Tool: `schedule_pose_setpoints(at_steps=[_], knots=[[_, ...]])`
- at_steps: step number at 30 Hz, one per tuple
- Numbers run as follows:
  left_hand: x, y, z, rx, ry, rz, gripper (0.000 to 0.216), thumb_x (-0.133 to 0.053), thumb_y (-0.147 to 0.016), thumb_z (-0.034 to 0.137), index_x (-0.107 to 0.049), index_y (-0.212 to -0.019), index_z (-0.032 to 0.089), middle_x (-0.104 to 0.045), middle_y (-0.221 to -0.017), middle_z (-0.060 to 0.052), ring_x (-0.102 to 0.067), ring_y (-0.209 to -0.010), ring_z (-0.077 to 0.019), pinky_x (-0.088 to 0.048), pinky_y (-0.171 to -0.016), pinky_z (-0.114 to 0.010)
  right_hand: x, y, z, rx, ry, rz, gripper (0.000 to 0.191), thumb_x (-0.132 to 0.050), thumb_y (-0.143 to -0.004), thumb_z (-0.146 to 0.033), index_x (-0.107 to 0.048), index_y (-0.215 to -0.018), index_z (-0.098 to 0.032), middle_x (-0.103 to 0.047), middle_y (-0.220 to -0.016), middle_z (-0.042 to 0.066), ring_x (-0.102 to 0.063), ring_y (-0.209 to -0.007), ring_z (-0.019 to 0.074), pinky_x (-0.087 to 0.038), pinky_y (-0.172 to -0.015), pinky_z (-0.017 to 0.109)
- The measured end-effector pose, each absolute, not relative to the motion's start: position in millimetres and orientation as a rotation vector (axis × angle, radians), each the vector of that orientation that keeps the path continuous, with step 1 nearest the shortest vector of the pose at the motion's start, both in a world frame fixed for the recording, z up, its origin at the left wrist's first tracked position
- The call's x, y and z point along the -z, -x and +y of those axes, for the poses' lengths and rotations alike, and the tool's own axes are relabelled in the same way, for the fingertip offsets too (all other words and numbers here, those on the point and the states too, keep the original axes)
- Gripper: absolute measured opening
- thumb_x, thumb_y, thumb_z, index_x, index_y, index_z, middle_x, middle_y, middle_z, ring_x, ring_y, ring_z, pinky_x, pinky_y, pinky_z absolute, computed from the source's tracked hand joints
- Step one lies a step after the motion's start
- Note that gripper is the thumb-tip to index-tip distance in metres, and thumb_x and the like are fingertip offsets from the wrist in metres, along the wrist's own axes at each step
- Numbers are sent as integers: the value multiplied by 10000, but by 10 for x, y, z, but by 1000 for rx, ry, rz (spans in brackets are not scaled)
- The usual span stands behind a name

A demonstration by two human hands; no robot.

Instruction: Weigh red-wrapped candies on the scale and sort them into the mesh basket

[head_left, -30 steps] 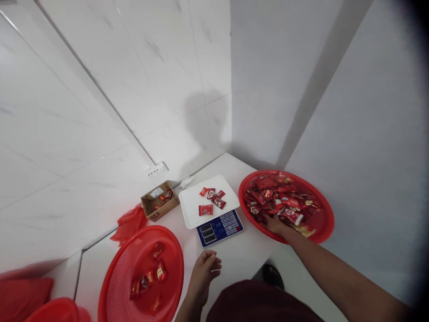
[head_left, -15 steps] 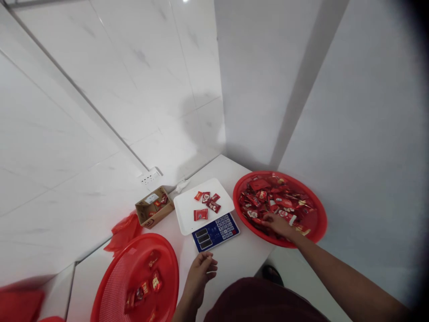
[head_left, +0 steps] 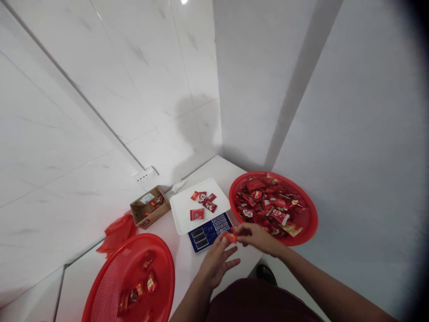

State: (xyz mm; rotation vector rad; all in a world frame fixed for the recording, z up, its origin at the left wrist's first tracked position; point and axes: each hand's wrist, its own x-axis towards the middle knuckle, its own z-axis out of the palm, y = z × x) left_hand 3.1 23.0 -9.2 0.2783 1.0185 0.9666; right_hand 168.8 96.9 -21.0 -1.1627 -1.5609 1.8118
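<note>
A small red wrapped candy [head_left: 231, 236] is between my two hands, over the front edge of the blue scale [head_left: 212, 233]. My right hand [head_left: 257, 237] pinches its right end. My left hand [head_left: 217, 261] grips the other end with thumb and forefinger, its remaining fingers spread. On the scale's white tray [head_left: 182, 219] lie several wrapped candies, among them a larger red packet [head_left: 197, 214]. Behind my right hand stands a red basket [head_left: 311, 210], heaped with red and gold wrapped sweets [head_left: 279, 214].
At the lower left stands another red basket [head_left: 95, 273] with several candies in it. A cardboard box [head_left: 152, 219] holding a few sweets sits by the wall, beside a red plastic bag [head_left: 117, 235]. The white table [head_left: 223, 167] ends in the wall corner.
My right hand has come out of the right basket, moving left with a candy. My left hand has risen to meet it and now grips the candy too.
</note>
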Motion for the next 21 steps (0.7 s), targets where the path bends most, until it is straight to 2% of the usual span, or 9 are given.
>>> schedule_pose_setpoints(at_steps=[3,5,9,12,18,21], knots=[[125,-46,240,-1009,-278,1021,356,-673,-662,350,-579,-973,205,-623,-981,-66,-582,-852,-174,-443,-800,-357,209,-1461,776,-1723,1063,-1855,87,-629,-640,-237,-595,-691,-176,-619,-716,4,-550,-691,138,-450,-634,254],[171,-3,192,-984,-312,1070,317,-675,-656,331,-602,-927,185,-640,-892,-57,-586,-797,-159,-442,-784,-339,276,-1388,715,-1788,1043,-1879,79,-599,-669,-253,-583,-700,-182,-617,-716,1,-557,-686,135,-456,-605,244],[315,91,56,-901,-450,1174,408,-635,-679,395,-577,-1019,178,-637,-822,-52,-581,-756,-147,-442,-726,-304,502,-1272,671,-1985,1142,-1637,224,-561,-706,-317,-492,-886,-202,-569,-635,-44,-556,-572,111,-428,-444,197],[448,120,-17,-917,-544,1339,532,-674,-618,414,-525,-1066,169,-624,-770,-36,-566,-651,-137,-447,-656,-304,655,-1148,633,-2029,1201,-1566,339,-573,-692,-299,-461,-995,-198,-536,-570,-72,-535,-505,95,-402,-418,184],[536,204,-117,-1034,-346,1387,687,-699,-595,369,-366,-1173,207,-626,-860,-56,-585,-616,-141,-470,-656,-349,671,-974,742,-2064,1268,-1442,268,-639,-659,-308,-557,-849,-137,-565,-560,-43,-516,-485,78,-412,-492,214],[467,280,-173,-1081,-173,1311,507,-697,-616,314,-449,-1042,193,-629,-832,-53,-596,-621,-128,-467,-686,-324,486,-886,996,-2014,1296,-1211,238,-646,-674,-318,-560,-825,-156,-609,-658,-8,-559,-567,91,-451,-561,228]])
